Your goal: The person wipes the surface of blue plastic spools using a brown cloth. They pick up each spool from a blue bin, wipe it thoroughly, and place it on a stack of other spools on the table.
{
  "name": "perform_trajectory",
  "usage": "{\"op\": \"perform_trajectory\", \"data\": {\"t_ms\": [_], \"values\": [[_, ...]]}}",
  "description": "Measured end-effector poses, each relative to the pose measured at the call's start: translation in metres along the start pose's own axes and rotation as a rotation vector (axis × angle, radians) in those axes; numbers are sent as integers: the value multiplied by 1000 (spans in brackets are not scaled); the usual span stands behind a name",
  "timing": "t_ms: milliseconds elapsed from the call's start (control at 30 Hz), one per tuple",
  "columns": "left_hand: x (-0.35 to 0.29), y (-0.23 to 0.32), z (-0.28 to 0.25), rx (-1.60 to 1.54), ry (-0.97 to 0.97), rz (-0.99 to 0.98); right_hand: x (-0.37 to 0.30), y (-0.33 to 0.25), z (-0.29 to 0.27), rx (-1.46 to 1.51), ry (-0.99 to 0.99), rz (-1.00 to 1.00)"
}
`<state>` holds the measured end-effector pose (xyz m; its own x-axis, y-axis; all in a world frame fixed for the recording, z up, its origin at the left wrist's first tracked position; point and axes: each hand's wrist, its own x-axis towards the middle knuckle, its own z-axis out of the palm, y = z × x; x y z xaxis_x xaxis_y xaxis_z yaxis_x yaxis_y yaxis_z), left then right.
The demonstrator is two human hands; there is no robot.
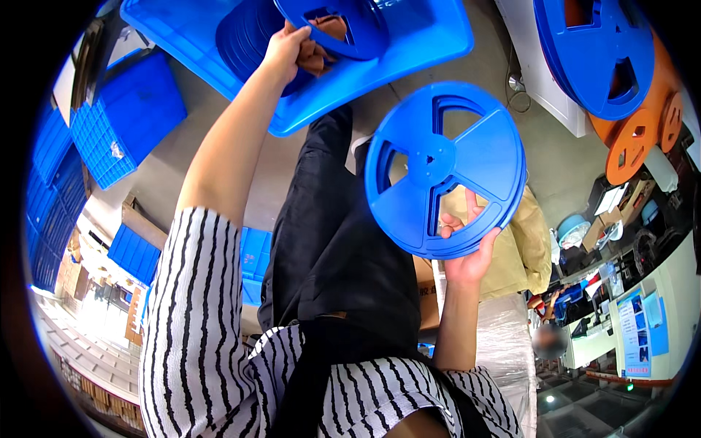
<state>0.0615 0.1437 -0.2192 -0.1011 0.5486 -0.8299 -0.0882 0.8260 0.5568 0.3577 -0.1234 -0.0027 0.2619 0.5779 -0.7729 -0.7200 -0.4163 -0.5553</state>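
Note:
My left hand [286,52] reaches to the top and is closed on the rim of a blue plastic reel [360,36], above a blue bin [431,44]. Brown patches by its fingers and through the reel's opening are too dark to make out. A row of blue reels [252,45] stands in the bin beside this hand. On the right, my right hand [471,252] holds another blue reel [478,157] with its flat face up. The thumb lies at its rim, and fingers show through a window in it. Doubled edges suggest more than one disc there.
More blue reels [599,55] and orange reels [631,146] are stacked at the upper right. Blue crates [135,109] stand on the left. A tan bag [529,244] lies beyond my right hand, near plastic-wrapped goods [504,328]. Farther right sits a person [549,342].

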Motion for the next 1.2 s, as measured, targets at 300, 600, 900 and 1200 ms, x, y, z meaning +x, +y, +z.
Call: {"op": "perform_trajectory", "data": {"t_ms": [300, 600, 900, 1200], "values": [[38, -13, -10, 317, 431, -240, 1, -2, -7, 357, -37, -13], [4, -17, -44, 278, 417, -45, 4, -3, -21, 624, -112, 80], [-202, 22, 61, 1202, -300, 931, 13, 3, -8, 697, -267, 134], [-199, -22, 62, 1184, -286, 933, -4, -3, -5, 646, -226, 130]]}}
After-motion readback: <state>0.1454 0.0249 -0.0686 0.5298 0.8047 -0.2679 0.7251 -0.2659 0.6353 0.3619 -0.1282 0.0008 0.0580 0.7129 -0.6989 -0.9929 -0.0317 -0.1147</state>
